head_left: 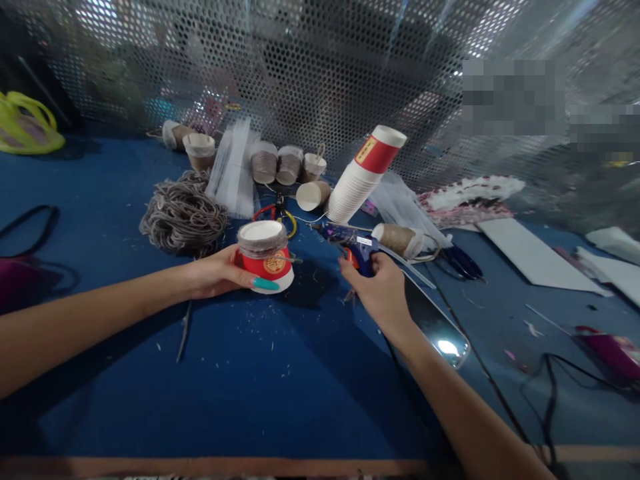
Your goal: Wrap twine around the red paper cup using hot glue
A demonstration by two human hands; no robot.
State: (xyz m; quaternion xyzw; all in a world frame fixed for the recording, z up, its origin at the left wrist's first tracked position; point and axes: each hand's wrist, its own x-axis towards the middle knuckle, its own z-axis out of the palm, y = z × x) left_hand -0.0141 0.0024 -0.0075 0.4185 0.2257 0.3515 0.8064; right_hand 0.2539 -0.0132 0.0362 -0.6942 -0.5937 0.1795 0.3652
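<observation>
A red and white paper cup (274,265) is in my left hand (225,272), its fingers closed around the lower side. Grey cord is wound around the end of the cup that faces up. My right hand (383,287) grips a blue glue gun (361,241) with an orange trigger, and its nozzle points left, toward the cup but apart from it. Behind my left hand lies a heap of grey cord (183,215). Scissors (285,215) with red and yellow handles lie just behind the cup.
A leaning stack of paper cups (356,183) stands behind the glue gun. Several cord-wrapped cups (264,163) line the back near a perforated metal screen (310,67). A phone (433,320) lies beside my right wrist. White boards (540,257) and a magenta item (607,353) are at the right.
</observation>
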